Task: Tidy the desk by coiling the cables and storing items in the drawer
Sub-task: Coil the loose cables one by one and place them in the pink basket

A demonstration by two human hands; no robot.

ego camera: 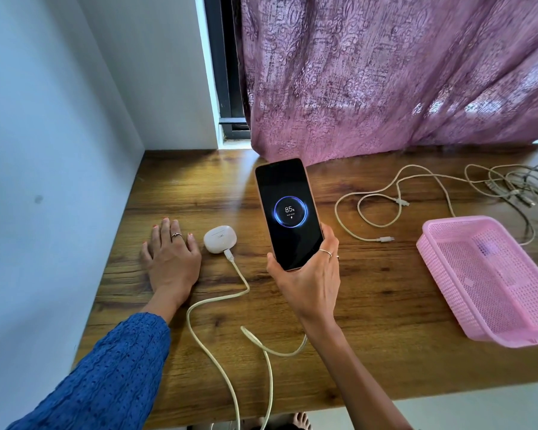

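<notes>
Your right hand (308, 280) has its grip wrapped round the bottom of the black smartphone (288, 212), screen showing 85%, lifted over the wooden bench (370, 290). Left hand (171, 259) lies flat, fingers spread, just beside the white earbud case (220, 239) with its cream cable (230, 299) plugged in.

The table (370, 293) is wood-grained brown with a smooth, faintly shiny finish, and the phone (288, 214) shows a glossy black glass front. The earbud case (219, 238) is smooth white plastic with a soft sheen, and the basket (491, 277) is pink plastic mesh. The curtain (385, 72) is thin mauve cloth with a rough woven pattern; the sleeve (106, 377) is textured blue fabric.
</notes>
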